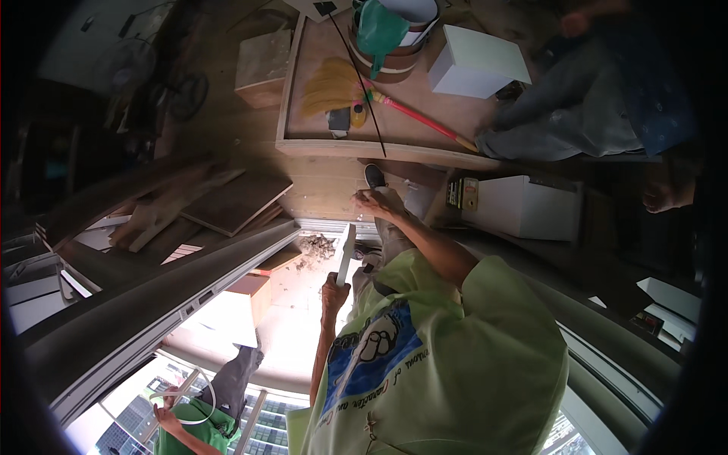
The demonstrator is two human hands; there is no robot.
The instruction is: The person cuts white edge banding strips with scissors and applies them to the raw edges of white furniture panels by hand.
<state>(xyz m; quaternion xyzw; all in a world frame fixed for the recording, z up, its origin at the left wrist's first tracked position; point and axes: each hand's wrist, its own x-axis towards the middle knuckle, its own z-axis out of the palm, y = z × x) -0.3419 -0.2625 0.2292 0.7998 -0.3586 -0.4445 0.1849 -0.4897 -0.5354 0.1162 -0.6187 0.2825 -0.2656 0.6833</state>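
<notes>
My left hand (334,294) is closed around the lower end of a long, flat white piece (346,256), which stands almost upright in front of my body; its exact kind is unclear. My right hand (370,203) is a little farther forward, above my foot. Its fingers are loosely bent and apart, with nothing visible in them. Several tiny white specks show just below that hand. The two hands are apart, and the right one does not touch the white piece.
A low wooden platform (303,136) ahead carries a broom (425,117), buckets with a green dipper (379,34) and a white box (478,64). Boards (235,201) lie left, beside a sliding-door frame (182,303). One person sits far right; another outside lower left holds a white loop (211,394).
</notes>
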